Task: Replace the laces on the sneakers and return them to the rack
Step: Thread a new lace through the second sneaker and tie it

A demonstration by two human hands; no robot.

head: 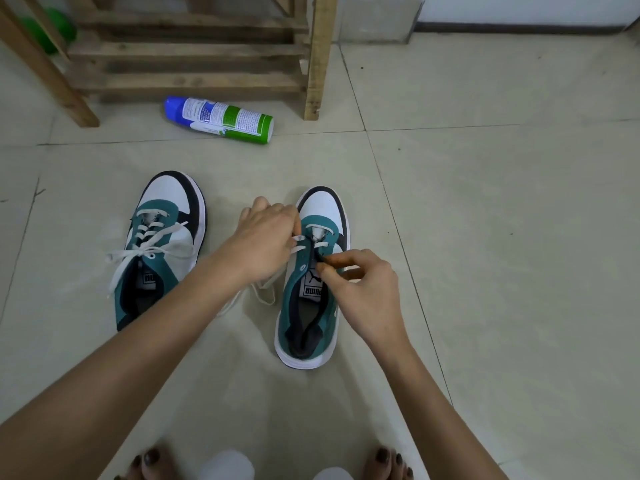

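Two teal, white and black sneakers stand on the tiled floor, toes pointing away from me. The left sneaker (pixel 162 244) has a white lace threaded through it, with loose ends spread to its left. On the right sneaker (pixel 310 292) a white lace (pixel 265 294) runs through the lowest eyelets and trails onto the floor between the shoes. My left hand (pixel 266 239) pinches this lace at the shoe's left eyelets. My right hand (pixel 360 282) pinches the lace at the right eyelets, over the tongue. The wooden rack (pixel 194 50) stands behind, at the top left.
A spray can (pixel 220 119) with a blue cap and green base lies on its side in front of the rack. A green object (pixel 57 29) sits behind the rack's left leg. My bare feet (pixel 156 462) are at the bottom edge. A grey wall base runs top right.
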